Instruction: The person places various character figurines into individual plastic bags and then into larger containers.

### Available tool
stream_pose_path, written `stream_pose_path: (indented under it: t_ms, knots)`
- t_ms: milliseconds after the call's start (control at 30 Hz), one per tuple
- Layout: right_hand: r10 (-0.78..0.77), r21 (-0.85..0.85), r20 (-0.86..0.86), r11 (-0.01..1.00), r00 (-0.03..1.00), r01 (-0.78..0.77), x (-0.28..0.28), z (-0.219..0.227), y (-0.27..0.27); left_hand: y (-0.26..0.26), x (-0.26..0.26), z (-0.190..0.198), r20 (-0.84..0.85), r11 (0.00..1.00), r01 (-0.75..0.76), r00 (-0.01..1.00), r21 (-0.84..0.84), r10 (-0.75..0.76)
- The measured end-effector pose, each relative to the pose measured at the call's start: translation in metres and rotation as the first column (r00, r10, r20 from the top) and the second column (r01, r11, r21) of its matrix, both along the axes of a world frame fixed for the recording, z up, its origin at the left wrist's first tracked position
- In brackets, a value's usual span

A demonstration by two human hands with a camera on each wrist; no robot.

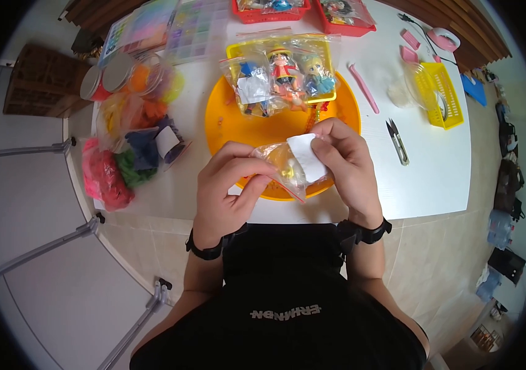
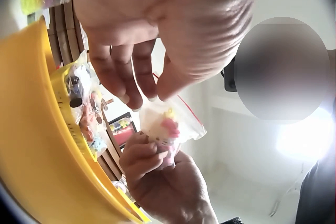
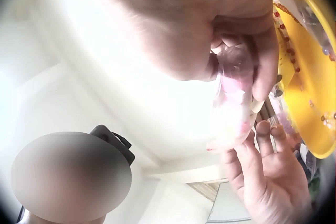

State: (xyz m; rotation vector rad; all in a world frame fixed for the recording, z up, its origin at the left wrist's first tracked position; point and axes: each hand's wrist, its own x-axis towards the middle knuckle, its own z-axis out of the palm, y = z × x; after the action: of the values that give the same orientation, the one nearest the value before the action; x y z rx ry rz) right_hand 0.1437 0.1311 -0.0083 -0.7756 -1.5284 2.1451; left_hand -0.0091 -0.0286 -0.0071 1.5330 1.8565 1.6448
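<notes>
Over the round orange-yellow tray (image 1: 221, 120), both hands hold a clear zip bag (image 1: 278, 161) in the head view. A white paper slip (image 1: 306, 157) lies against the bag on the right side. Inside, a small white and pink figure (image 2: 169, 129) shows in the left wrist view. My right hand (image 1: 354, 169) grips the bag's right end, thumb over the paper. With thumb and fingers, my left hand (image 1: 229, 185) pinches the bag's left end, beside its red zip line. In the right wrist view the left fingertips (image 3: 263, 127) are right at the bag's end.
A yellow basket (image 1: 332, 58) with several bagged figures overlaps the tray's far side. Thread snips (image 1: 398, 143), a pink tool (image 1: 363, 88) and another yellow basket (image 1: 444, 98) are on the right. Jars (image 1: 119, 73) and bags of coloured material (image 1: 104, 176) sit left. Red baskets (image 1: 270, 15) stand behind.
</notes>
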Motion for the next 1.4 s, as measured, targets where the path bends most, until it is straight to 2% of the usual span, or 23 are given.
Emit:
stream_pose_path:
  t_ms: [100, 200, 267, 333, 400, 500, 600, 700, 800, 1000, 1100, 1200, 1300, 1400]
  knots:
    - [0.092, 0.027, 0.151, 0.995, 0.984, -0.097, -0.001, 0.016, -0.002, -0.001, 0.002, -0.003, -0.014, 0.997, -0.051, 0.999, 0.054, 0.051]
    - [0.013, 0.209, 0.060, 0.978, 0.998, -0.025, -0.006, 0.010, -0.010, 0.002, 0.004, 0.002, -0.050, 0.992, -0.067, 0.996, 0.109, 0.073]
    - [0.036, 0.464, -0.002, 0.885, 0.999, -0.031, -0.004, 0.013, -0.006, 0.003, 0.005, 0.004, -0.108, 0.990, -0.080, 0.990, 0.118, 0.093]
    - [0.122, 0.577, 0.026, 0.809, 0.992, -0.114, -0.001, 0.025, -0.004, 0.004, 0.004, 0.002, -0.165, 0.988, -0.085, 0.981, 0.129, 0.106]
    - [0.253, 0.560, 0.136, 0.778, 0.958, -0.285, 0.003, 0.041, -0.004, 0.004, 0.006, -0.001, -0.184, 0.987, -0.081, 0.977, 0.138, 0.105]
    - [0.320, 0.582, 0.148, 0.737, 0.936, -0.344, -0.001, 0.034, -0.006, 0.004, 0.008, -0.006, -0.165, 0.986, -0.077, 0.981, 0.151, 0.101]
    - [0.304, 0.553, 0.064, 0.782, 0.950, -0.288, -0.003, 0.029, -0.010, 0.002, 0.007, -0.009, -0.153, 0.983, -0.086, 0.982, 0.161, 0.111]
    - [0.216, 0.504, 0.055, 0.837, 0.975, -0.214, -0.002, 0.022, -0.009, 0.002, 0.009, -0.012, -0.142, 0.983, -0.081, 0.984, 0.167, 0.105]
    - [0.159, 0.544, 0.058, 0.823, 0.986, -0.165, -0.002, 0.017, -0.009, 0.000, 0.008, -0.012, -0.145, 0.986, -0.063, 0.986, 0.151, 0.085]
    - [0.087, 0.704, 0.038, 0.705, 0.995, -0.088, -0.007, 0.014, -0.011, 0.000, 0.004, -0.015, -0.200, 0.993, -0.045, 0.978, 0.107, 0.066]
    - [0.103, 0.649, 0.134, 0.743, 0.986, -0.166, -0.004, 0.022, -0.012, -0.001, 0.004, -0.015, -0.202, 0.993, -0.049, 0.977, 0.107, 0.070]
    - [0.152, 0.463, 0.130, 0.865, 0.980, -0.195, -0.003, 0.032, -0.015, -0.001, 0.004, -0.012, -0.190, 0.990, -0.057, 0.978, 0.129, 0.081]
    - [0.274, 0.559, 0.090, 0.782, 0.957, -0.277, -0.003, 0.031, -0.007, 0.001, 0.005, -0.011, -0.177, 0.988, -0.060, 0.981, 0.145, 0.085]
    - [0.264, 0.365, 0.057, 0.892, 0.963, -0.267, -0.001, 0.030, -0.010, 0.001, 0.005, -0.010, -0.176, 0.987, -0.067, 0.980, 0.143, 0.093]
